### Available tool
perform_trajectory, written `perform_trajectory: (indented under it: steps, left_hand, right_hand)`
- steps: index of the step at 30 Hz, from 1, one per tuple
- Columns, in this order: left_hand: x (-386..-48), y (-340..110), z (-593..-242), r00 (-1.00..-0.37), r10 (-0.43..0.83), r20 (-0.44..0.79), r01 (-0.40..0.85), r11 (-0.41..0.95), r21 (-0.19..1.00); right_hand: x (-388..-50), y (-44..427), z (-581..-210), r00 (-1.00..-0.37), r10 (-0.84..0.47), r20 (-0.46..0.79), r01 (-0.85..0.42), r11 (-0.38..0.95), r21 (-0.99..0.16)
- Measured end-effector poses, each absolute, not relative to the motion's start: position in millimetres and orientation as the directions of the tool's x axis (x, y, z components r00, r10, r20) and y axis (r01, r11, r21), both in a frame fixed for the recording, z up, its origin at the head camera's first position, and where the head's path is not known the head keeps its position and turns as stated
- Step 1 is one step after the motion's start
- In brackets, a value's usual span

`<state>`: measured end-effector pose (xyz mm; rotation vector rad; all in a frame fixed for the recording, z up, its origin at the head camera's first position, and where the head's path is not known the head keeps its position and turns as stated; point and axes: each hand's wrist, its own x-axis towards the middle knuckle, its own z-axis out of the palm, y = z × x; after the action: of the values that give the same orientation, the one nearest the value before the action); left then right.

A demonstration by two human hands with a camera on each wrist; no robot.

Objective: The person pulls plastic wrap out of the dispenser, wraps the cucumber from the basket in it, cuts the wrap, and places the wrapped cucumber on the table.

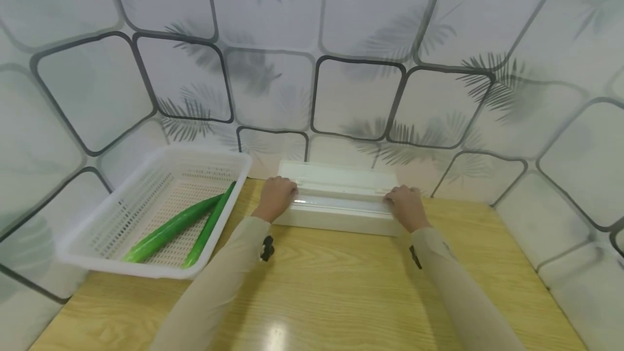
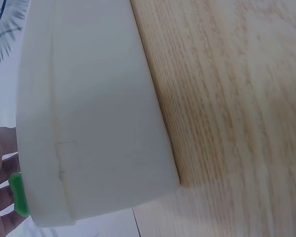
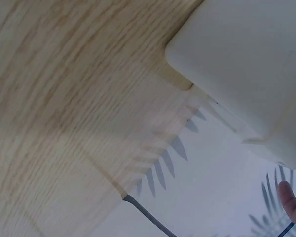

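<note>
Two beige sleeves reach up from the bottom of the frame, one at lower center-left and one at lower right. Behind them, one patterned wall covering, printed with rounded outlines and gray leaves, spans the upper half and both sides. One wood-grain tabletop fills the lower center. At left stands one white perforated basket, alone of its kind. One long white box sits at center, toward the back of the tabletop, its single lid raised along the rear and one shiny strip showing below it. Two long green vegetables lie inside the basket, in its right half, their upper ends close together. Two hands are at work: the left-hand grip clasps the lid's left end, fingers curled, while the right-hand grip clasps its right end. Two small dark pieces show at the cuffs, one per arm. One small green piece appears at lower left in the left-wrist view, beside the fingers at the box's edge.
</note>
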<state>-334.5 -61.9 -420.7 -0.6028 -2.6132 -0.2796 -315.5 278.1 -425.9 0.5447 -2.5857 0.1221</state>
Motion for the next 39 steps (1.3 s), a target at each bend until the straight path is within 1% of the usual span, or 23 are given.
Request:
perform_trajectory:
  steps: [4,8,15,20,30,39]
  left_hand:
    - [-333.9,-62.2,-416.7,-0.798,0.368,0.477,0.456,0.887,0.080]
    - [-335.3,-62.7,-412.4,-0.804,0.365,0.469,0.441,0.896,0.058]
    - [-335.1,-65.7,-404.8,-0.784,0.377,0.494,0.452,0.891,0.039]
    - [-333.7,-67.1,-398.6,-0.786,0.382,0.487,0.458,0.888,0.042]
    - [-328.0,-71.5,-388.4,-0.726,0.378,0.575,0.490,0.870,0.046]
    - [-319.6,-74.0,-375.3,-0.722,0.383,0.576,0.495,0.868,0.043]
  right_hand:
    - [-316.1,279.1,-422.0,-0.804,-0.345,0.485,-0.376,0.926,0.035]
    - [-317.2,280.1,-418.4,-0.812,-0.342,0.474,-0.361,0.931,0.053]
    - [-315.6,280.5,-409.6,-0.790,-0.353,0.502,-0.366,0.927,0.077]
    - [-315.5,282.4,-405.7,-0.778,-0.356,0.518,-0.355,0.929,0.106]
    - [-311.7,282.6,-395.3,-0.715,-0.361,0.599,-0.366,0.923,0.119]
    - [-305.2,283.2,-382.4,-0.661,-0.365,0.655,-0.380,0.916,0.126]
